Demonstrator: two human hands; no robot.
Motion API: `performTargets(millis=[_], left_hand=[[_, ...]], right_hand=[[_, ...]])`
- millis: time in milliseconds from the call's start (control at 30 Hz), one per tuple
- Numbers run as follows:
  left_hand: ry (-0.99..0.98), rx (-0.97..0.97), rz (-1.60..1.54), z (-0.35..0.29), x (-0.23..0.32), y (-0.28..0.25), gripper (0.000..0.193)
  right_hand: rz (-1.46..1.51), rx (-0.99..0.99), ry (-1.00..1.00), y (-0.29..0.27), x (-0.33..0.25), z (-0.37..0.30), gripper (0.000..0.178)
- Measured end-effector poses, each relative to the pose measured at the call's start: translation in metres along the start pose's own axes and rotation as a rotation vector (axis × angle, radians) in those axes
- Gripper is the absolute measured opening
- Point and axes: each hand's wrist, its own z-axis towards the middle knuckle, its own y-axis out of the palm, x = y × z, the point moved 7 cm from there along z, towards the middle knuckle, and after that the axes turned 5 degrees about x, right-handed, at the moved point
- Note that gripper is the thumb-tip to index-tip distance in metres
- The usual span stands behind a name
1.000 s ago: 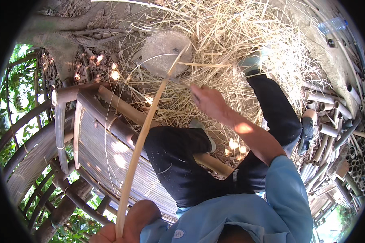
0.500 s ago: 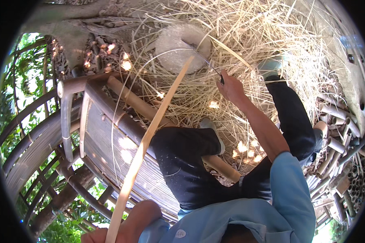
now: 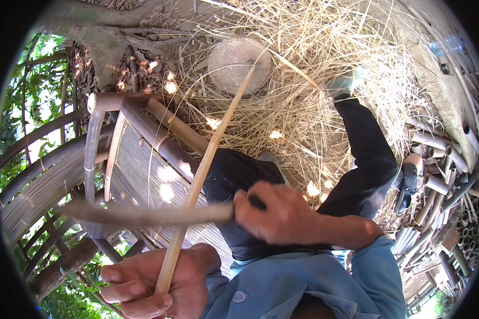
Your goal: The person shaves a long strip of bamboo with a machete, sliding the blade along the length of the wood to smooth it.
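Just now, a long pale strip (image 3: 215,139) is held in the left hand (image 3: 187,277), its lower end laid across the upturned palm and clamped there under partly curled fingers. From the palm the strip is slanted up and away past the right end of the bench's front edge, with its narrow tip seen against a round grey block (image 3: 231,74); whether the block is touched by the tip cannot be told.

A long knife (image 3: 143,216) is gripped by the handle in the right hand (image 3: 279,212), the fingers wrapped closely around it. Its blade is blurred and pointed leftward, crossing over the strip just above the left hand; whether the strip is met by the edge cannot be made out.

Beneath the blade and to the left, a bench (image 3: 130,165) of dark poles and slats is seen, with a cut pole end exposed at its far left corner. Beyond the bench's front edge, the ground is covered by loose straw (image 3: 314,69), by which the grey block is surrounded. Along the ground's right edge, cut bamboo lengths (image 3: 436,184) are piled, with a dark sandal (image 3: 408,183) lying beside them and a clear bottle (image 3: 446,45) placed farther off.
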Motion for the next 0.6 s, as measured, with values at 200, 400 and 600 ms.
performTargets(millis=[200, 400, 600], left_hand=[[-0.041, 0.067, -0.027, -0.004, -0.001, -0.011, 0.043], [-0.105, -0.054, -0.045, -0.009, -0.011, 0.007, 0.063], [-0.029, -0.063, -0.038, -0.009, -0.017, -0.009, 0.058]], right_hand=[[-0.02, -0.113, 0.411, 0.04, 0.078, -0.015, 0.021], [-0.113, -0.042, 0.302, 0.064, 0.139, -0.023, 0.014], [-0.014, -0.177, 0.591, 0.131, 0.272, -0.04, 0.02]])
